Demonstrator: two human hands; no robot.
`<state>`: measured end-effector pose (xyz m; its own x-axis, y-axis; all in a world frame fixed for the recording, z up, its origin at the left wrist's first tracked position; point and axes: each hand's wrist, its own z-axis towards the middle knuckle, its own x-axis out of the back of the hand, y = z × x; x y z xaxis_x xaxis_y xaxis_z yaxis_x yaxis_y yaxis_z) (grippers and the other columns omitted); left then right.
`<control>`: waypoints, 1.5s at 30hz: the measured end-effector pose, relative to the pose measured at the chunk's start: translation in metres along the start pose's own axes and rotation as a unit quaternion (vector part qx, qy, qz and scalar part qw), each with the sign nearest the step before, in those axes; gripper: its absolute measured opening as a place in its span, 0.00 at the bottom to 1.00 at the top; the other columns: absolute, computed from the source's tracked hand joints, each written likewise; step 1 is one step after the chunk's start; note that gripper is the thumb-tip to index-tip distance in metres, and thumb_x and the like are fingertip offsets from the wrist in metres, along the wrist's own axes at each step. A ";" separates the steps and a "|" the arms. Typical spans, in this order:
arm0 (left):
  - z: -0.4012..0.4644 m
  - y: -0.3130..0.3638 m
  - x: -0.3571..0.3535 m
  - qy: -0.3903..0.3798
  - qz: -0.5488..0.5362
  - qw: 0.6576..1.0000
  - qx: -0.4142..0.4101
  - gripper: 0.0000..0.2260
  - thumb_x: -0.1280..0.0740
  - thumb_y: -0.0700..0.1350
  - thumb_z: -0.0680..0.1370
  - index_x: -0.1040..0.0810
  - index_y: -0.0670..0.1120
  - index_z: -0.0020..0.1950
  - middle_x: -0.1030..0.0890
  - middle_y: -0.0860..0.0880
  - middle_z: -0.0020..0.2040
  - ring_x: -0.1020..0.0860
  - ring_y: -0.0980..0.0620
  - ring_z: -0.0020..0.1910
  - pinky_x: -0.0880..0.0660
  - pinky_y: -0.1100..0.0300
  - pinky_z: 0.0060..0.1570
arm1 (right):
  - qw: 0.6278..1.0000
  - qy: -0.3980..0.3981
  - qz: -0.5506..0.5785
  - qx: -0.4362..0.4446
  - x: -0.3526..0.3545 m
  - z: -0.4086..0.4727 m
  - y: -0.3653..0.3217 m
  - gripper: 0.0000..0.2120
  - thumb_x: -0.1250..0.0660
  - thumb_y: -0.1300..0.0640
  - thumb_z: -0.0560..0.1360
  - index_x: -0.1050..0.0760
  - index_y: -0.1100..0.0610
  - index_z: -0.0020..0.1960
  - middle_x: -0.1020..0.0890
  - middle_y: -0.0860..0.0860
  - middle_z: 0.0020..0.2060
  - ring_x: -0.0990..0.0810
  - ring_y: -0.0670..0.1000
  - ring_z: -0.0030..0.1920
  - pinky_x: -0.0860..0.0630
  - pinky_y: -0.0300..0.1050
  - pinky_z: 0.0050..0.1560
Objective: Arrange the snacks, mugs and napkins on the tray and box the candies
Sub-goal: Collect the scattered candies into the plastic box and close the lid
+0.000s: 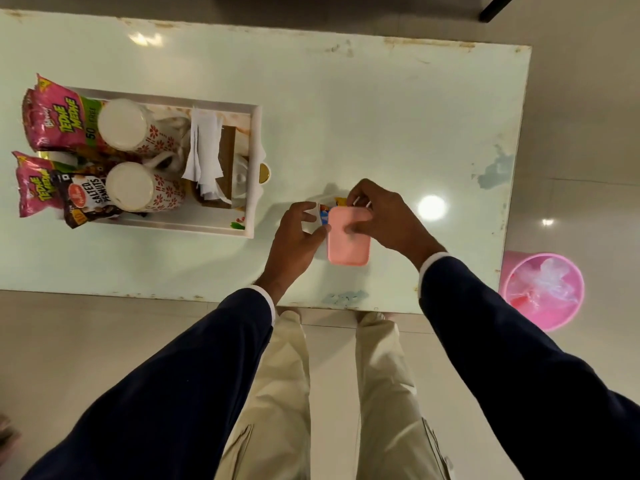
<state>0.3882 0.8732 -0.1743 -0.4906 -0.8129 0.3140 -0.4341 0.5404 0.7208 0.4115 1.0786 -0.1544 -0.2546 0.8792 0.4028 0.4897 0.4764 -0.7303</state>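
Presently both hands work at a small pink box (pixel 348 237) near the front edge of the pale green table (pixel 381 116). Right hand (pixel 384 216) lies over the far end of the pink lid, fingers curled down onto it, thumb pressing its top surface. Left hand (pixel 298 233) sits at the box's left side, thumb tip touching the lid edge, other fingers loosely spread and bent, not closed round anything. Candy wrappers (pixel 325 213), blue, red and yellow, show at the far-left corner of the box, between the two hands; whether the lid is fully seated cannot be told.

White tray (pixel 255 168) stands well to the left on the same table. On it: two white mugs with red flower print (pixel 138 157), upside down, one behind the other; pink snack packets (pixel 48 116) leaning over the tray's left rim; a dark salted peanuts packet (pixel 86 199) at the near-left corner; white napkins (pixel 202 150) in a brown holder right of the mugs.

Pink bin (pixel 543 289) on the floor, just past the table's right end. Dark sleeves, beige trousers visible below.
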 end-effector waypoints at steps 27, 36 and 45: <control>0.003 -0.002 -0.013 0.008 0.142 0.989 -0.048 0.33 0.25 0.39 0.76 0.33 0.51 0.78 0.19 0.50 0.57 0.20 0.53 0.47 0.18 0.54 0.51 | 0.973 0.099 -0.096 -0.187 -0.028 0.017 0.004 0.19 0.42 0.37 0.81 0.19 0.47 0.59 0.16 0.48 0.54 0.18 0.56 0.51 0.20 0.52 0.53; 0.002 0.012 -0.011 -0.077 0.183 0.980 0.015 0.39 0.33 0.37 0.82 0.52 0.61 0.83 0.17 0.44 0.50 0.15 0.48 0.36 0.16 0.50 0.43 | 0.977 0.108 -0.109 -0.148 -0.039 0.010 0.004 0.16 0.48 0.42 0.84 0.27 0.51 0.58 0.19 0.52 0.50 0.21 0.56 0.46 0.28 0.48 0.45; 0.006 -0.002 -0.019 -0.122 0.084 0.989 0.022 0.48 0.39 0.35 0.83 0.71 0.76 0.73 0.21 0.49 0.45 0.18 0.47 0.29 0.19 0.56 0.27 | 0.950 0.207 -0.214 -0.093 -0.068 0.007 0.022 0.20 0.56 0.44 0.85 0.32 0.54 0.59 0.24 0.46 0.32 0.26 0.53 0.28 0.34 0.41 0.29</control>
<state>0.3946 0.8888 -0.1856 -0.7240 -0.6375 0.2635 -0.3616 0.6760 0.6421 0.4334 1.0295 -0.2017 -0.1317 0.5076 0.8515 0.5637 0.7449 -0.3569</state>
